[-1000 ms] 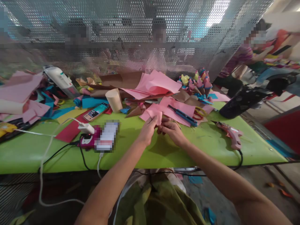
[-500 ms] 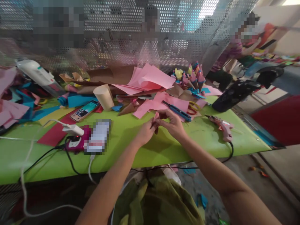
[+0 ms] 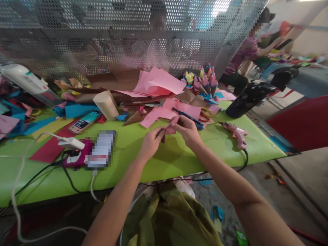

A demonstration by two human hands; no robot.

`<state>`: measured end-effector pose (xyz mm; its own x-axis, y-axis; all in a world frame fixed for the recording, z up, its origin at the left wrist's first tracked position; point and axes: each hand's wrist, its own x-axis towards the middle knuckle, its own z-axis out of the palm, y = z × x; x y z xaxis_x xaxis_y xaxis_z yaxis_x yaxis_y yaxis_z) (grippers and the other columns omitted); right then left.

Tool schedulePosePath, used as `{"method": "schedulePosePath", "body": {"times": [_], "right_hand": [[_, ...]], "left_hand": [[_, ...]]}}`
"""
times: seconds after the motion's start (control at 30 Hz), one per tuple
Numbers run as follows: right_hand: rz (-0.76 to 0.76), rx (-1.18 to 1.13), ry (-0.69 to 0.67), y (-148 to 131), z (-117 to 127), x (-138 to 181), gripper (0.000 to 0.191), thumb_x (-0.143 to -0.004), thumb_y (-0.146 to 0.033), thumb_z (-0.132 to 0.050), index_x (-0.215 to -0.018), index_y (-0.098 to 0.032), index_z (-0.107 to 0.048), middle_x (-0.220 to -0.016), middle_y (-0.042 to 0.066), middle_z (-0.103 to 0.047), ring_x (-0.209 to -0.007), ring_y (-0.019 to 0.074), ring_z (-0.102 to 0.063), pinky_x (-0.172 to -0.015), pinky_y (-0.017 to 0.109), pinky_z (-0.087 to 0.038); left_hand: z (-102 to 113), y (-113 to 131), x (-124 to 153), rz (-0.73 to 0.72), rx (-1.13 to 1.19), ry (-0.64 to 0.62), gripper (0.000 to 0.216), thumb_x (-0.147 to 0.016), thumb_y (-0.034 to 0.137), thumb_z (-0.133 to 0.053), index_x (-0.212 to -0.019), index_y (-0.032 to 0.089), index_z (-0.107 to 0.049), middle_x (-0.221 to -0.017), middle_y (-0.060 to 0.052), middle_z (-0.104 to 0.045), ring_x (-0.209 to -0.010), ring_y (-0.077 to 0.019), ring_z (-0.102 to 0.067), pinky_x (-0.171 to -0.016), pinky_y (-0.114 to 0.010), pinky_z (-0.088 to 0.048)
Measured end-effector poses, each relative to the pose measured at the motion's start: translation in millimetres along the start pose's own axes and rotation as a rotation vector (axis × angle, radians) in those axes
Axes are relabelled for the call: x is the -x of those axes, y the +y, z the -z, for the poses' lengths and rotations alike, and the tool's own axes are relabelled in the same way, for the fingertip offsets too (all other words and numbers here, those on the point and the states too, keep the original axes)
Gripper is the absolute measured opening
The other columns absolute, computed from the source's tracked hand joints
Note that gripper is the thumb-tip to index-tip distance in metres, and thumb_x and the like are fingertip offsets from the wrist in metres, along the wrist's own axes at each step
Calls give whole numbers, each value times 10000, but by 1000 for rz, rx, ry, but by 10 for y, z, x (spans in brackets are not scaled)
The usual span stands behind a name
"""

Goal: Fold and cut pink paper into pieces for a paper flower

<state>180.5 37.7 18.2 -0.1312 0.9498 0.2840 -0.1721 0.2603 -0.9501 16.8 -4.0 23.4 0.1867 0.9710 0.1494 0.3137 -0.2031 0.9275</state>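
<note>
Over the green tabletop [image 3: 143,164], my left hand [image 3: 151,142] pinches one end of a small piece of pink paper [image 3: 170,128]. The other end is between the fingers of my right hand [image 3: 188,131], so the paper spans the two hands; its exact shape is partly covered by fingers. Just beyond lie larger pink sheets [image 3: 164,110], a blue-handled tool [image 3: 188,118] and scissors with red and yellow handles [image 3: 205,114]. To the right of my right hand rests a pink hot glue gun [image 3: 237,135] on its cord.
Two phones [image 3: 85,121] and a magenta power strip [image 3: 82,153] with cables are on the left. A cardboard tube [image 3: 105,105], stacked pink paper [image 3: 156,82] and small paper flowers [image 3: 205,82] line the back. A dark bottle [image 3: 246,100] stands tilted at right; a perforated metal screen [image 3: 123,44] rises behind.
My hands have moved slightly apart, and more of the pink paper now shows between them. The whole view has shifted a little, with the table things appearing farther left.
</note>
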Motion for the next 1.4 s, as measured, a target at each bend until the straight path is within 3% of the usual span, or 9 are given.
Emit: {"method": "schedulePosePath", "body": {"times": [0.23, 0.37, 0.5, 0.6, 0.7, 0.83, 0.97, 1.23, 1.4], "right_hand": [[34, 6, 57, -24, 9, 2, 257, -704, -437, -791, -719, -225, -646, -700, -12, -610, -666, 142, -524, -633, 277, -438], [27, -1, 91, -32, 19, -17, 275, -693, -443, -801, -706, -228, -630, -692, -14, -594, -654, 139, -500, -614, 274, -420], [8, 64, 110, -13, 4, -10, 320, -693, -489, -797, -681, -223, -621, -656, -20, -576, -624, 133, -479, -596, 272, -407], [-20, 140, 26, 1, -31, 16, 375, -688, -541, -789, -651, -215, -607, -623, -20, -568, -602, 133, -481, -579, 273, -401], [-57, 181, -71, -6, -61, 37, 420, -730, -614, -725, -690, -208, -624, -637, -12, -577, -603, 135, -495, -577, 274, -406], [-72, 181, -66, -31, -60, 43, 480, -772, -681, -642, -796, -201, -656, -720, 6, -623, -638, 132, -518, -593, 264, -416], [-79, 240, -142, -2, -82, 60, 481, -742, -667, -684, -713, -192, -613, -642, -15, -566, -598, 121, -474, -573, 264, -369], [-56, 225, -147, 75, -157, 69, 460, -732, -622, -713, -648, -203, -543, -594, -34, -542, -563, 113, -453, -557, 266, -348], [-97, 171, -153, 105, -150, 89, 452, -724, -624, -719, -701, -193, -583, -623, -27, -572, -565, 113, -473, -549, 263, -344]], "left_hand": [[11, -11, 5, 65, 104, 0, 330, -936, 489, -504, -916, 188, -636, -696, 8, -644, -489, -96, -428, -498, -240, -340], [40, -54, 6, 49, 50, 64, 323, -935, 478, -520, -813, 191, -604, -707, 2, -640, -508, -96, -445, -504, -238, -346], [35, -81, -12, -27, -61, 56, 332, -947, 468, -513, -783, 196, -612, -721, -14, -650, -647, -143, -562, -612, -258, -413], [-10, -94, -35, -89, -68, 24, 306, -968, 459, -477, -922, 204, -641, -856, -41, -689, -795, -185, -630, -722, -287, -464], [-48, -104, -46, -78, -116, 25, 321, -988, 465, -439, -947, 210, -629, -869, -52, -682, -806, -203, -634, -726, -301, -467], [-37, -98, -36, -23, -145, 200, 386, -996, 517, -397, -839, 211, -571, -782, -37, -614, -748, -189, -592, -699, -294, -453], [-22, -74, -25, -13, -119, 305, 395, -991, 542, -396, -852, 207, -551, -767, -29, -581, -729, -175, -563, -682, -281, -432], [-55, -55, -21, -22, -136, 345, 361, -1008, 463, -396, -775, 212, -508, -698, -5, -528, -671, -155, -523, -641, -261, -386], [-51, -47, -6, -73, -246, 315, 277, -1010, 391, -404, -858, 215, -555, -712, -14, -557, -661, -161, -539, -635, -262, -369]]}}
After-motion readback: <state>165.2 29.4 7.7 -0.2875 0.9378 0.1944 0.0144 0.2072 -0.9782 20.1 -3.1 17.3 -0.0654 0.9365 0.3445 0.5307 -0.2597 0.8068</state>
